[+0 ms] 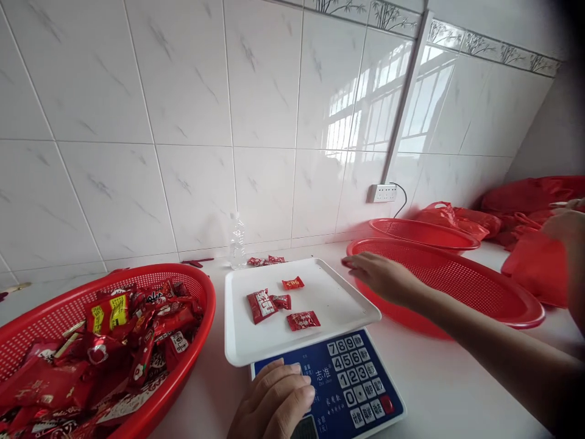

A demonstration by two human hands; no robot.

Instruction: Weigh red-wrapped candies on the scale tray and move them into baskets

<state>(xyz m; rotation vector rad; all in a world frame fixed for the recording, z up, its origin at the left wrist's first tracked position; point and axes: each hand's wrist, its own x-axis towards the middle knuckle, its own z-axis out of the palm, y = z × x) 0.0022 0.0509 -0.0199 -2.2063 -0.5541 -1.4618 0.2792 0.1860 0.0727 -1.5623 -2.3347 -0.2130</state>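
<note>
My left hand (276, 399) rests on the blue keypad panel of a weighing scale (365, 390), its fingers loosely bent and lying on the panel's left part. Above the panel sits the scale's white tray (247, 341), which bears a larger red snack packet (262, 306) and several small red-wrapped sweets (303, 321). My right hand (381, 277) reaches in from the right over the tray's right edge. Its fingers are closed, with a small dark red wrapped piece (348, 261) partly showing at the tips. A red basket (208, 299) full of red-wrapped snacks stands left.
Two red perforated baskets (525, 314) stand at the right, one behind the other. A clear bottle (237, 241) and a few packets (265, 261) lie by the tiled wall. Another person's hand (567, 219) is near red bags (532, 265) at far right.
</note>
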